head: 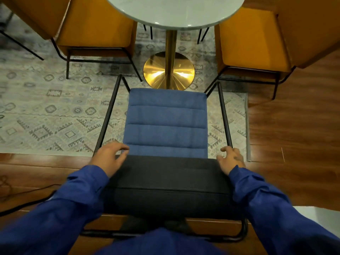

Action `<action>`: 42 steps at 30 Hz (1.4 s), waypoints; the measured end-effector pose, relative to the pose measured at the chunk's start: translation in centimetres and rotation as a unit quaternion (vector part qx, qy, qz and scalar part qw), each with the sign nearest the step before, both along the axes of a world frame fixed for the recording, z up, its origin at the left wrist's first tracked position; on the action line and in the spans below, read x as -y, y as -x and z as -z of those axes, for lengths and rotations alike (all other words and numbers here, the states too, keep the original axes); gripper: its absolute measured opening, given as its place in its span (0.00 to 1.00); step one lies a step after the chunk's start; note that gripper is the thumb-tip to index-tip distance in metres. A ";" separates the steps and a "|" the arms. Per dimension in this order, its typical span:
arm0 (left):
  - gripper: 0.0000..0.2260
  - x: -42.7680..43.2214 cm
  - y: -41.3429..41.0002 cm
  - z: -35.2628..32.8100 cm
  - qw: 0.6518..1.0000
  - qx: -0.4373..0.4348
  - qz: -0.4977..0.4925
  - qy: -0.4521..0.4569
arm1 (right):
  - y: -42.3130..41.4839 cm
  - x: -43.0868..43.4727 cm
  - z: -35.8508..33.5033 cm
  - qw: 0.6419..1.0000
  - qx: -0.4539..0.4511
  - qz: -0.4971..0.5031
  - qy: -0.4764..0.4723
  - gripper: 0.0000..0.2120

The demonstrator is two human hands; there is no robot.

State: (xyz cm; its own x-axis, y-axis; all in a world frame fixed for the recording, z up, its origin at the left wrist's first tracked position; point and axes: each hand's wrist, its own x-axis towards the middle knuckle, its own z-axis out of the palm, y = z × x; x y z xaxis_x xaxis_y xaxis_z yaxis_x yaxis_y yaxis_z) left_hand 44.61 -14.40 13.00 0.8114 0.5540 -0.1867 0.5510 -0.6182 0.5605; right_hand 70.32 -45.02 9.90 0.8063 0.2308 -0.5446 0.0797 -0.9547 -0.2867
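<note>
At far left, black cable [11,209] is lying on the wood floor [294,126], and patterned rug [55,111] is spreading out beyond it. Left yellow chair [95,30] is standing on the rug, tucked beside the round white-topped bench [174,10]. Left hand [108,157] is resting on the top-left corner of the dark backrest [167,181], fingers [123,148] relaxed and spread, not wrapping anything. Blue chair [167,122] is sitting dead centre, right below the camera, seat facing the bench's gold pedestal base [168,70] and ending near it. Its front legs are standing on the rug, rear frame on the floor. Black tube frame [108,115] is running along both sides of the seat. Right hand [231,159] is touching the backrest's top-right corner, next to the frame tube end. Its fingers are curving a bit, but blur is hiding whether they're gripping, so can't tell. Right yellow chair [253,43] is standing at the bench's other side.
</note>
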 end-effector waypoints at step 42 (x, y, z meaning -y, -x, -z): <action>0.21 13.9 15.6 3.8 0.928 -0.303 0.203 -0.071 | 25.7 6.6 0.0 0.940 -0.041 -0.333 0.053 0.23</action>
